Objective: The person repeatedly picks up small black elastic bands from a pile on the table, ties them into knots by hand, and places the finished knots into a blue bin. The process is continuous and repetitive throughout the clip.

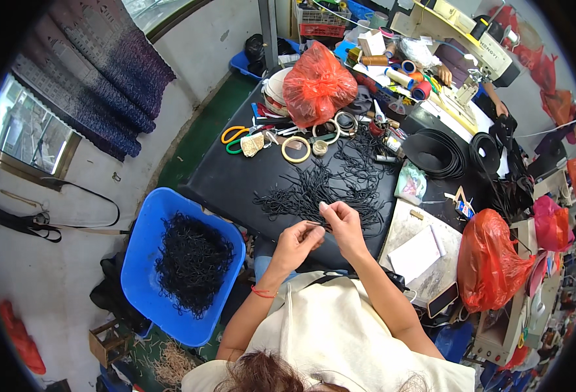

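Observation:
My left hand (297,240) and my right hand (342,222) meet at the near edge of a black table (226,179). Both pinch a thin black cord piece (317,225) between their fingertips. Just beyond the hands a loose heap of black cord loops (330,183) spreads over the tabletop. A red string bracelet sits on my left wrist.
A blue tub (145,222) holding many black cords stands on the floor at my left. Two orange plastic bags (317,85) (491,258), orange-handled scissors (234,136), rings, thread spools, black strap coils (435,151), a paper pad and a phone (442,299) crowd the table. A sewing machine (477,46) stands behind.

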Tool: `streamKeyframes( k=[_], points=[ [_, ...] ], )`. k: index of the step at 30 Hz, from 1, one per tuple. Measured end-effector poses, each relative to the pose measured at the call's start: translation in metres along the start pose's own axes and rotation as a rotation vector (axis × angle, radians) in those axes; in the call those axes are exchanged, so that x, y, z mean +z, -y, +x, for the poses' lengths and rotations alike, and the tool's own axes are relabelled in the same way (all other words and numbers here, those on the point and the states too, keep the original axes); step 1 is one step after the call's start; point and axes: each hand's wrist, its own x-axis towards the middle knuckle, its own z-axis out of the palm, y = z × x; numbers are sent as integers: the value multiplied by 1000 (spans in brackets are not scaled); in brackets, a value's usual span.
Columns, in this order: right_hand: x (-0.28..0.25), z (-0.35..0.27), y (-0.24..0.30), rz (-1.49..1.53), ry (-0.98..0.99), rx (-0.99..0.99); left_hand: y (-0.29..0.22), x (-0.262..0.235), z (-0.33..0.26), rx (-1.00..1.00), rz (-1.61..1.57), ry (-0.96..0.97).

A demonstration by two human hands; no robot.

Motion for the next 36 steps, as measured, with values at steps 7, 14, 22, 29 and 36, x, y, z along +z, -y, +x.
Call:
streamKeyframes(
  k=[7, 14, 22, 29, 36],
  points=[
    [-11, -17, 17, 42, 169, 52, -4, -6, 4, 15, -57, -71],
    [-11, -20, 25, -7, 338, 35, -4, -10, 0, 79, -20, -105],
    [-17, -23, 28, 330, 440, 241, -9, -21, -2, 24, -163, 33],
    [21, -37, 23, 337, 176, 62, -26, 1, 5, 99, -568, -76],
    [5, -26, 55, -27, 116, -260, -45, -6, -4, 51, -146, 68]
  ],
)
